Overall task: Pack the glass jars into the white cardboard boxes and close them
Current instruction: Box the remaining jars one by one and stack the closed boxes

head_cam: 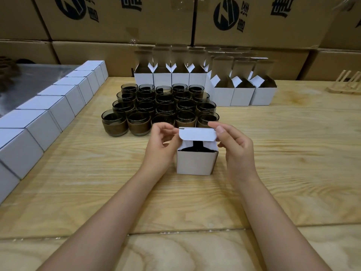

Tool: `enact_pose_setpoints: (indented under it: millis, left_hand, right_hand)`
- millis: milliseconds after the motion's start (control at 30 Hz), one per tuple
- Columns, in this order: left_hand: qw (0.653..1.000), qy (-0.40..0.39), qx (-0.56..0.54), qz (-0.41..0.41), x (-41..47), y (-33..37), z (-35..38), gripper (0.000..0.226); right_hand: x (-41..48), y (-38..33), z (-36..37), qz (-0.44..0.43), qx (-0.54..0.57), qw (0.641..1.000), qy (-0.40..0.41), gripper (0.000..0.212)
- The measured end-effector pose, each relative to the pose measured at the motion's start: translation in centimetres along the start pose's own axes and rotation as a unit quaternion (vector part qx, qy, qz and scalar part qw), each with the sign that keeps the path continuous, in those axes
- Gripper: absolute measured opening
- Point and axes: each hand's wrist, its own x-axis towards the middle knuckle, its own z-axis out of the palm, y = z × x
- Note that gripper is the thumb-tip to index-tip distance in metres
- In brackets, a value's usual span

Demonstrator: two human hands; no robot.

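Note:
A small white cardboard box point(196, 162) stands on the wooden table in front of me, its side flaps folded in over a dark interior. Its top lid flap point(197, 134) is raised and bent toward me. My left hand point(163, 142) pinches the lid's left corner and my right hand point(233, 144) pinches its right corner. Behind the box stand several dark glass jars point(160, 108) with brown bands, packed in rows. Several open white boxes point(222, 95) wait at the back.
A row of closed white boxes point(48, 114) runs along the left edge of the table point(293, 153). Large brown cartons point(254, 22) are stacked behind. A wooden rack point(345, 84) sits at the far right.

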Motion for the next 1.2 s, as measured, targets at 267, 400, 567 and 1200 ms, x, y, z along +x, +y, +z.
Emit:
enact_pose_setpoints:
  millis: [267, 400, 567, 1200]
  left_hand:
    - [0.991, -0.07, -0.1, -0.057, -0.5, 0.8, -0.5, 0.04]
    - [0.994, -0.075, -0.076, -0.022, -1.1, 1.1, -0.4, 0.025]
    - [0.995, -0.052, -0.078, -0.021, -1.1, 0.9, -0.3, 0.005]
    - [0.996, -0.066, -0.06, 0.005, -1.0, 0.7, -0.8, 0.021]
  right_hand:
    - [0.3, 0.9, -0.7, -0.015, -0.003, 1.0, -0.006, 0.022]
    - [0.4, 1.1, -0.8, -0.012, 0.009, 1.0, 0.008, 0.023]
    - [0.5, 1.0, -1.0, 0.002, 0.045, 0.999, -0.01, 0.019]
    - [0.2, 0.5, -1.4, -0.041, -0.094, 0.994, -0.044, 0.035]
